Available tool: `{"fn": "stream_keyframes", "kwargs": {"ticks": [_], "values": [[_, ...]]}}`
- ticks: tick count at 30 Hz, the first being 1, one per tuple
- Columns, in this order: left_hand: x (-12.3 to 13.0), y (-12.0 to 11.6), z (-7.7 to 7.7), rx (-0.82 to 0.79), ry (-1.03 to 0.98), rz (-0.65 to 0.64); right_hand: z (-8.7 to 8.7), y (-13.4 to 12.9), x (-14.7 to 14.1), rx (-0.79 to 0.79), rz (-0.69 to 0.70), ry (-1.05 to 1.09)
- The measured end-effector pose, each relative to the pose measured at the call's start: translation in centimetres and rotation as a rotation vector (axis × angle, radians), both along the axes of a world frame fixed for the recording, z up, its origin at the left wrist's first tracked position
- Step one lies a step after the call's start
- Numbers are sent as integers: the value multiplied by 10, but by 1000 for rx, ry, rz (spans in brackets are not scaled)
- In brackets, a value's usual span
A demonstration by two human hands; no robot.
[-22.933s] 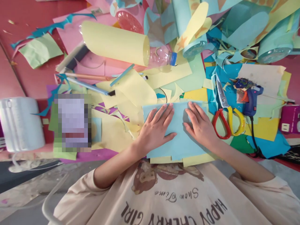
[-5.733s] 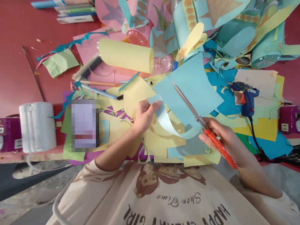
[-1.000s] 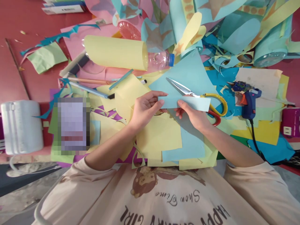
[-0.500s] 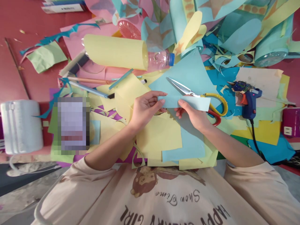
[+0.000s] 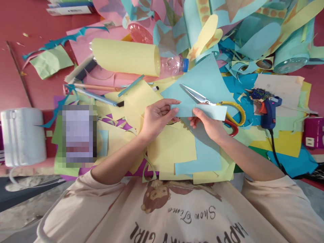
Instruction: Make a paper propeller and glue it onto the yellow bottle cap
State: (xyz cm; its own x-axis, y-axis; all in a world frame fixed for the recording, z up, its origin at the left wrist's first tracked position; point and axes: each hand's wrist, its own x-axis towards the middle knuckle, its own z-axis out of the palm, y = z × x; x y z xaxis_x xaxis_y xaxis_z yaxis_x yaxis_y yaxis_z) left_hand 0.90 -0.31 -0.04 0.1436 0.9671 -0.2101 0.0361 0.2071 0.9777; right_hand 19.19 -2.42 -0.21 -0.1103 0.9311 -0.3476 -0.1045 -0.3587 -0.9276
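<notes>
A light blue paper strip (image 5: 186,110) is stretched between my two hands over the papers at the middle. My left hand (image 5: 160,114) pinches its left end between thumb and fingers. Further right along the strip, my right hand (image 5: 205,120) grips it with the thumb on top and the fingers curled beneath. Scissors (image 5: 207,101) with yellow and red handles lie just behind the strip, partly hidden by it and by my right hand. Under them is a larger light blue sheet (image 5: 202,79). Yellow sheets (image 5: 172,145) lie below my hands.
Behind lies a bottle (image 5: 172,64) wrapped in yellow paper (image 5: 126,55). A blue glue gun (image 5: 269,108) rests at the right. A phone (image 5: 78,135) and a white case (image 5: 24,136) are at the left. Decorated paper-covered bottles (image 5: 292,57) stand at the back right.
</notes>
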Motion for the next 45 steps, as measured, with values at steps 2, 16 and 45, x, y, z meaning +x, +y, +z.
{"fn": "stream_keyframes", "kwargs": {"ticks": [2,16,45], "values": [[0,0,-1,5,6,3,0,0,0,-7,-2,-11],[1,-1,3,148,72,53,5,2,-3,-3,-58,-6],[-3,2,-10,531,113,-9,2,1,5,104,-58,17]]}}
